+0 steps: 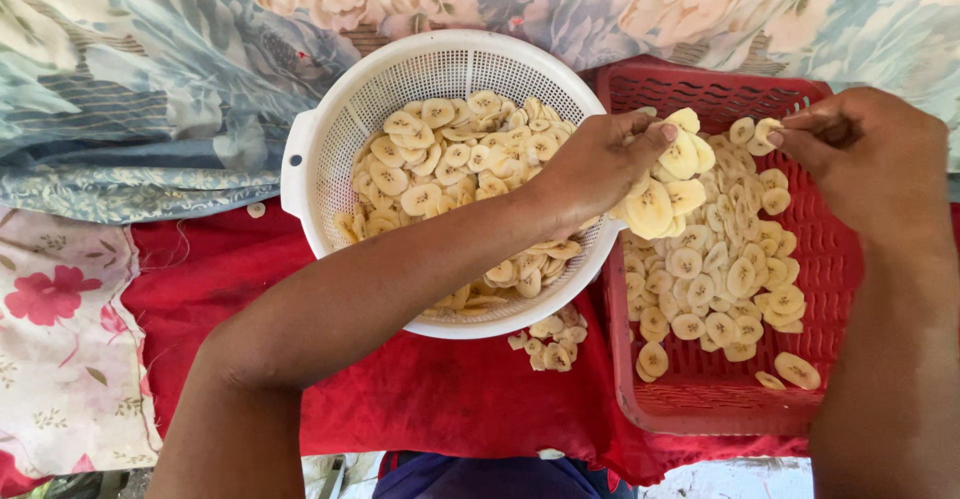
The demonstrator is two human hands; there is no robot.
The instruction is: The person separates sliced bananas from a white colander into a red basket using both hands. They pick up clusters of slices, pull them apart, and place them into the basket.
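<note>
A white round colander (330, 129) holds a heap of pale yellow banana slices (440, 154). Right of it, a red plastic basket tray (830, 289) carries more banana slices (715, 269) spread in a loose layer. My left hand (600, 164) reaches across the colander's right rim and grips a bunch of slices (665, 184) over the tray's left side. My right hand (865, 154) hovers over the tray's far right part, its fingertips pinching one slice (765, 131).
A few loose slices (550, 344) lie on the red cloth (430, 389) between colander and tray. Flowered fabric (150, 69) covers the far side and the left. Bare floor shows at the bottom edge.
</note>
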